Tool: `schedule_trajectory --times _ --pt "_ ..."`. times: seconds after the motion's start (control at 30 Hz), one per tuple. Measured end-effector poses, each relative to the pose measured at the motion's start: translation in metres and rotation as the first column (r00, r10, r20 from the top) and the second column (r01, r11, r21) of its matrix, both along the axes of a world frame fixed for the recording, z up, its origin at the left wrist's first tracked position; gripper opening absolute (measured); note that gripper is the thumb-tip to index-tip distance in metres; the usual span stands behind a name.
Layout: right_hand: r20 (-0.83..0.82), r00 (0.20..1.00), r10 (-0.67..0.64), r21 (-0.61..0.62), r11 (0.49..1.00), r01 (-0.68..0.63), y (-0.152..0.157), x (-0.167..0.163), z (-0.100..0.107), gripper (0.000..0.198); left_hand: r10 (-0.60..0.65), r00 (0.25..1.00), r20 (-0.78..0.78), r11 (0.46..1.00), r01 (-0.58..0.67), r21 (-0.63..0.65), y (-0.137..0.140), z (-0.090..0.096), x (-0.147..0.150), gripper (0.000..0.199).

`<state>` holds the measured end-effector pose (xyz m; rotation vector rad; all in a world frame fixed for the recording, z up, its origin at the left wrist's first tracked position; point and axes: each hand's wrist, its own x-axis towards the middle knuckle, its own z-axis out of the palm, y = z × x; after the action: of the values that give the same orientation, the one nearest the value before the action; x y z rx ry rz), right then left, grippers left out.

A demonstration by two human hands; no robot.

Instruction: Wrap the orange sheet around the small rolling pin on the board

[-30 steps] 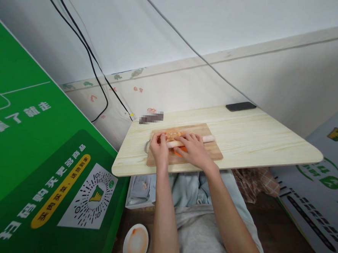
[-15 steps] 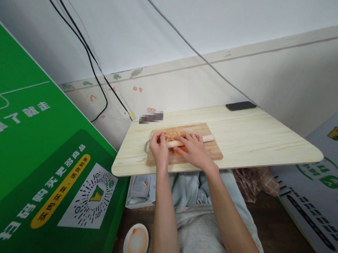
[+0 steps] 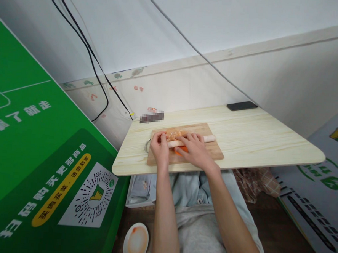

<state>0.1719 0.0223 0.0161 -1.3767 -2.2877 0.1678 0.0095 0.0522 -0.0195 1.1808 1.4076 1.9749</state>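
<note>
A pale rod that looks like a rolling pin (image 3: 210,138) lies across a wooden cutting board (image 3: 215,152). My left hand (image 3: 159,145) is closed, its fingers curled together at the rod's left end. My right hand (image 3: 194,148) rests over the rod's middle, fingers bent across it and thumb on the near side. Just beyond the rod, an orange, lumpy mass with pale bits (image 3: 174,135) spreads on the board. Bright orange material (image 3: 180,151) shows under my right thumb; its kind is unclear. My fingers hide part of the rod and the orange mass.
The board sits near the front edge of a light wood table (image 3: 260,137). A black phone (image 3: 241,105) lies at the back, and a blurred-out item (image 3: 152,117) at back left. A green panel (image 3: 22,140) stands left. Below is a stained white plate (image 3: 136,242).
The whole view has shifted very slightly. Both hands stay on the rod in nearly the same position.
</note>
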Motion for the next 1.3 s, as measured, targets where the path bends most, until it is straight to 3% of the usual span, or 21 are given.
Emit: schedule_trajectory --times 0.9,1.13,1.3 --pt "-0.027 0.997 0.075 -0.034 0.997 -0.075 -0.0026 0.0064 0.0011 0.051 -0.007 1.000 0.013 1.000 0.006 0.023 0.0026 -0.0021 -0.0010 0.017" --pt "-0.015 1.000 0.000 -0.003 1.000 0.000 -0.0003 -0.0024 0.0002 0.047 0.001 1.000 0.007 1.000 -0.001 0.012 0.0018 -0.0010 -0.0004 0.018" --pt "-0.013 0.998 0.054 -0.030 0.998 -0.054 -0.0028 0.0035 0.0017 0.050 -0.007 1.000 0.028 1.000 0.006 0.013 0.0019 -0.0009 -0.0003 0.017"
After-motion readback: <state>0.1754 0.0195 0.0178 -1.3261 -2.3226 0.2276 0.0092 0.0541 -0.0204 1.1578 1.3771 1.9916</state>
